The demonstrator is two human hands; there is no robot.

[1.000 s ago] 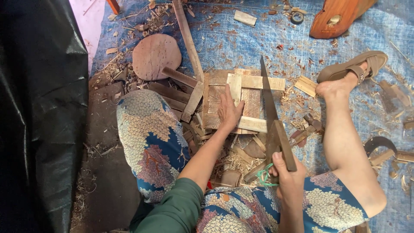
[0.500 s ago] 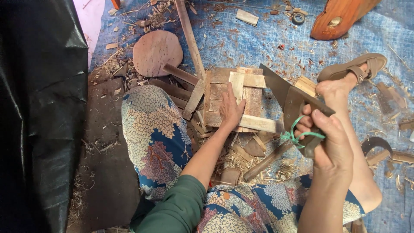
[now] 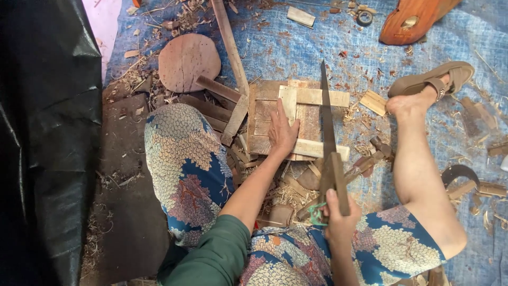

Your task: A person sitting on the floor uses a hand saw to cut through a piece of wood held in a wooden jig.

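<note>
We're sitting on a blue tarp [image 3: 296, 47] littered with chips, and the slat panel [image 3: 288, 119] lies flat between our knees, just past the pile of offcuts [image 3: 286, 185]. Our left hand [image 3: 282, 132] is spread open, palm down on the panel, pinning it; nothing gripped there. Our right hand [image 3: 338, 220] is wrapped tight around the wooden handle of the blade [image 3: 326, 114], which has a bit of green cord at the grip. The blade points away from us and sits edge-down along the right part of the panel, close beside our left fingers. Our guess is the panel is light and stiff, thin dry slats nailed or laid crosswise, so it'll probably skid or split along the grain unless it's held flat from the top, well clear of the edge. The blade looks long and heavy toward the tip, so the handle's the only sane place to hold it. Half a second ago the blade was swung up and off to the right over our sandalled foot [image 3: 423, 87]; now it's back down along the panel, much like a second ago. The left hand hasn't budged.
</note>
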